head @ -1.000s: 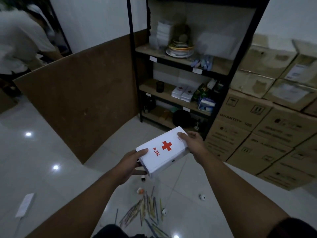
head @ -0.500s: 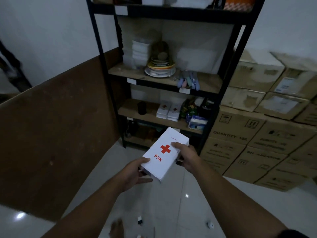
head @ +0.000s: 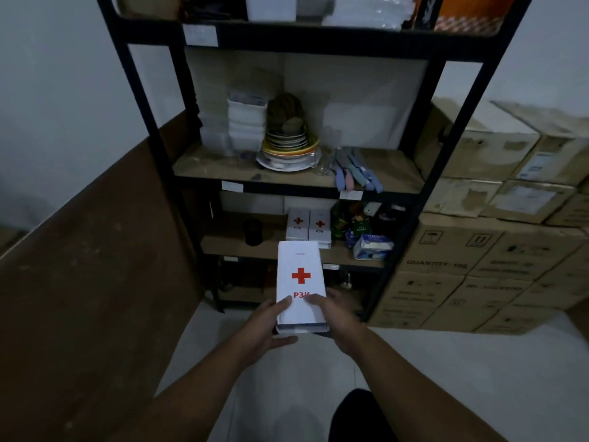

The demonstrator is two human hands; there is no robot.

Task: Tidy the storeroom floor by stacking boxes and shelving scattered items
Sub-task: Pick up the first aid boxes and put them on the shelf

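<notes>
Two red-cross boxes, a pair (head: 298,224), already sit side by side on the lower shelf (head: 236,248) of the rack (head: 411,237), so that part of the tidying looks done. A third box (head: 301,275), white with the same cross and "P3K" on its lid, is not there yet. It is in the air, lying flat, long side pointing at the rack, its far end right at the shelf edge just in front of the pair. Whether it touches the edge I cannot tell.

Both hands have it by the near end. The left hand (head: 266,325) grips the left corner and the right hand (head: 339,317) the right, thumbs on the lid and fingers curled underneath.

I would say this item is nearly home: it only needs sliding in. Bare shelf lies to the left of the pair, between them and a dark cup (head: 252,232); a tissue pack (head: 373,247) crowds the right side.

Beside the rack the cartons (head: 478,266) stand stacked in rows against the wall. How much is left on the floor (head: 446,362) elsewhere, I cannot see from this angle.
</notes>
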